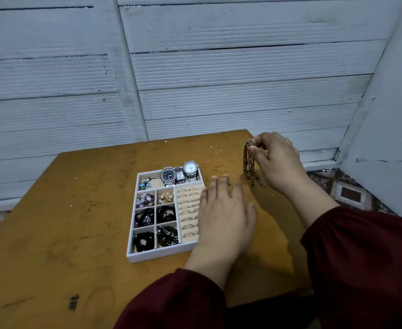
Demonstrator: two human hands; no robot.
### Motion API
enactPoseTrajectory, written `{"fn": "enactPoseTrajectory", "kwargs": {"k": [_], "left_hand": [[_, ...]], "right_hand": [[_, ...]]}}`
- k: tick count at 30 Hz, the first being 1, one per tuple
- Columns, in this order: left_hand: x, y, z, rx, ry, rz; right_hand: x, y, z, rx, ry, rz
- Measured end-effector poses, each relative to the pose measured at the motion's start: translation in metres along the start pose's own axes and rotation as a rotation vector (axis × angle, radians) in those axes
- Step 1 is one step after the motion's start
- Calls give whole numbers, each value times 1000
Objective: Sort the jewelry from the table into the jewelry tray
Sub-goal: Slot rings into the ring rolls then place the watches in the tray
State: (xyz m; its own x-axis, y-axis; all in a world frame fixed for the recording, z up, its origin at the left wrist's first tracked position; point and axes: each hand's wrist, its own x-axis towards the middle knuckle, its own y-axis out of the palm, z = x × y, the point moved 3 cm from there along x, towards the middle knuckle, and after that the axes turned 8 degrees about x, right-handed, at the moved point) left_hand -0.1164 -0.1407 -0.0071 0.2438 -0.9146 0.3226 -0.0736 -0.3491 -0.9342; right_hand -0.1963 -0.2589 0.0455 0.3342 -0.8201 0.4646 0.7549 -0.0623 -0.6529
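**Chain Held Up Beside the Tray**

The right hand (276, 160) pinched the top of a dark chain (251, 167) between thumb and curled fingers. The chain hung straight down, off at 2 o'clock from the jewelry tray (162, 254); whether its lowest links touched the table (76, 210) could not be told. The left hand (226, 214) lay flat, fingers straight, holding nothing, over the tray's 3 o'clock edge and partly covering the rings (188, 210). Watches (179, 174) sat along the tray's 12 o'clock side.
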Motion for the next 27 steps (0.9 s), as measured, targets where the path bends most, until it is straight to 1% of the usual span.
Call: {"fn": "enactPoseTrajectory", "kwargs": {"k": [5,8,12,16,19,21,27], "left_hand": [[-5,-20,58,54,-117,3],[-8,-31,107,1,-224,-46],[-15,-35,172,-67,-409,-89],[-22,-22,218,-42,-518,-31],[-27,-10,234,27,-552,53],[-30,-4,237,61,-553,88],[-29,0,234,140,-508,82]], "right_hand": [[-2,9,23,105,-64,15],[-2,16,37,148,-89,7],[-1,28,55,127,-137,-15],[-2,40,70,144,-158,-14],[0,47,79,155,-144,-21],[5,52,84,217,-111,-18],[17,53,90,465,10,-25]]}}
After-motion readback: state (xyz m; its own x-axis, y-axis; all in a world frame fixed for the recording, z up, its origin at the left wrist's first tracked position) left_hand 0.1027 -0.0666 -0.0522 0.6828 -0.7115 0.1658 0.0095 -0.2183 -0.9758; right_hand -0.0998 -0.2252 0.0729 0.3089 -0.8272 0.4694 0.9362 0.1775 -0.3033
